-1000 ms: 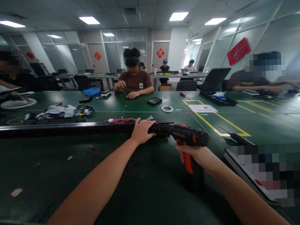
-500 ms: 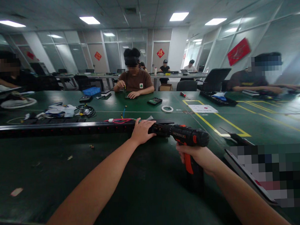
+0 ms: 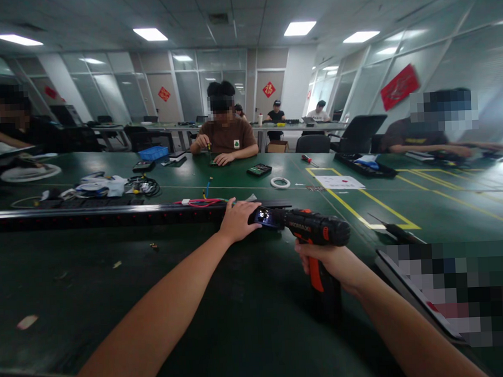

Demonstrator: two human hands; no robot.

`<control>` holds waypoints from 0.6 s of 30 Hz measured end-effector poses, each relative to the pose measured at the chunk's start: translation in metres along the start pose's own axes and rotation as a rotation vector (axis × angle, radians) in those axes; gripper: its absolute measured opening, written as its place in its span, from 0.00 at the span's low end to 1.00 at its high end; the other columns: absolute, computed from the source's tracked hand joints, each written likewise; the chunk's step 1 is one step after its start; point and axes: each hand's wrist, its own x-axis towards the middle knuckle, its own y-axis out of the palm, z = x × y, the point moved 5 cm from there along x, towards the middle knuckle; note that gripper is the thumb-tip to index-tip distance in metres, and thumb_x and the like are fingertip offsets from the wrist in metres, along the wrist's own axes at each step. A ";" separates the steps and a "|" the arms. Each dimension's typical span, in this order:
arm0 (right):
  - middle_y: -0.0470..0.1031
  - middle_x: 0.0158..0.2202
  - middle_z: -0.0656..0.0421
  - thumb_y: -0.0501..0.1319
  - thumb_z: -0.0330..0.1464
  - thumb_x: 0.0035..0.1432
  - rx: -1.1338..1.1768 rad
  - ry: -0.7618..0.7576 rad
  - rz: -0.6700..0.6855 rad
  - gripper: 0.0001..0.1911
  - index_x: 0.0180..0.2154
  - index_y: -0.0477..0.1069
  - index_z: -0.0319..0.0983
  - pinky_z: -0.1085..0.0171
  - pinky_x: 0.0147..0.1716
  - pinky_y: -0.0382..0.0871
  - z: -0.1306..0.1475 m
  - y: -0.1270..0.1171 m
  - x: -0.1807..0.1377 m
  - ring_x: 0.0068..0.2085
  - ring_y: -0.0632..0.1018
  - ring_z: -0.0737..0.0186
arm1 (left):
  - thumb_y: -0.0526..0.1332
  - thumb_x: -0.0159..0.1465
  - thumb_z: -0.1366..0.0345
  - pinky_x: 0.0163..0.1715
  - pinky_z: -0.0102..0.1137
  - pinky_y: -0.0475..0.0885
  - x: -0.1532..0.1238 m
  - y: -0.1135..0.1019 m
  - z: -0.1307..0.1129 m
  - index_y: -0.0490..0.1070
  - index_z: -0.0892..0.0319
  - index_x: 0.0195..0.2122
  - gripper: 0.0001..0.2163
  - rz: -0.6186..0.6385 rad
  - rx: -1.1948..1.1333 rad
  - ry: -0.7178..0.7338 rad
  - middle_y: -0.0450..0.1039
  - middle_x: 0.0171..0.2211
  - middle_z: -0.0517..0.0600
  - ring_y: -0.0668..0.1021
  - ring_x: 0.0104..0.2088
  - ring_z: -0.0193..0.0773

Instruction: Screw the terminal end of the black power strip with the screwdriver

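Observation:
A long black bar (image 3: 111, 218) lies across the green table, running out of view at the left. My left hand (image 3: 237, 221) grips it near its right end, fingers over the top. In my right hand (image 3: 327, 257) is a black and orange cordless drill (image 3: 320, 228), with my fingers wrapped round its handle. The drill points left, its nose up against the end of the bar, where a bright light shines on the surface beside my left hand. The exact contact at the tip is too small to make out. Red wires (image 3: 204, 201) lie behind the bar, beside my left hand.
Bundled cables (image 3: 141, 185), a white ring (image 3: 280, 183), a red screwdriver (image 3: 308, 160) and a paper sheet (image 3: 340, 182) lie beyond the bar. A dark pointed tool (image 3: 397, 230) lies at right. Across the table a person (image 3: 228, 131) works with a yellow-handled tool.
The light at the drill's nose has come on and brightens the end of the bar. Both my hands and the drill stay in the same place.

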 end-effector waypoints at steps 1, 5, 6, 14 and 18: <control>0.73 0.20 0.63 0.70 0.39 0.52 0.000 0.001 0.002 0.11 0.31 0.73 0.39 0.62 0.26 0.70 0.000 0.000 0.000 0.23 0.75 0.61 | 0.69 0.64 0.52 0.70 0.56 0.46 0.000 0.000 0.000 0.68 0.50 0.65 0.29 0.000 0.000 0.000 0.73 0.63 0.51 0.72 0.63 0.52; 0.73 0.20 0.63 0.70 0.39 0.52 -0.004 0.004 0.013 0.11 0.30 0.73 0.39 0.62 0.26 0.70 0.000 0.000 0.000 0.23 0.76 0.61 | 0.70 0.63 0.52 0.71 0.56 0.46 0.000 0.000 0.000 0.68 0.50 0.65 0.29 0.005 0.002 -0.004 0.73 0.63 0.51 0.72 0.63 0.52; 0.73 0.20 0.63 0.70 0.39 0.52 -0.006 0.004 0.014 0.11 0.30 0.73 0.39 0.62 0.26 0.70 0.000 0.000 0.000 0.23 0.76 0.61 | 0.70 0.63 0.52 0.71 0.56 0.46 0.000 0.001 0.000 0.68 0.50 0.65 0.29 0.005 0.002 -0.005 0.73 0.63 0.51 0.72 0.63 0.52; 0.73 0.19 0.63 0.70 0.39 0.51 -0.008 0.007 -0.003 0.11 0.30 0.73 0.40 0.63 0.26 0.69 -0.001 0.001 0.000 0.22 0.75 0.62 | 0.69 0.64 0.51 0.71 0.56 0.46 0.000 0.002 0.001 0.68 0.49 0.64 0.28 0.001 -0.001 0.000 0.73 0.63 0.52 0.72 0.63 0.52; 0.74 0.20 0.62 0.69 0.39 0.52 -0.026 0.000 0.003 0.11 0.31 0.73 0.39 0.62 0.27 0.70 0.000 0.000 0.000 0.23 0.76 0.61 | 0.69 0.64 0.51 0.71 0.56 0.46 0.001 0.001 0.001 0.68 0.49 0.65 0.29 0.006 0.003 -0.005 0.73 0.63 0.52 0.72 0.63 0.52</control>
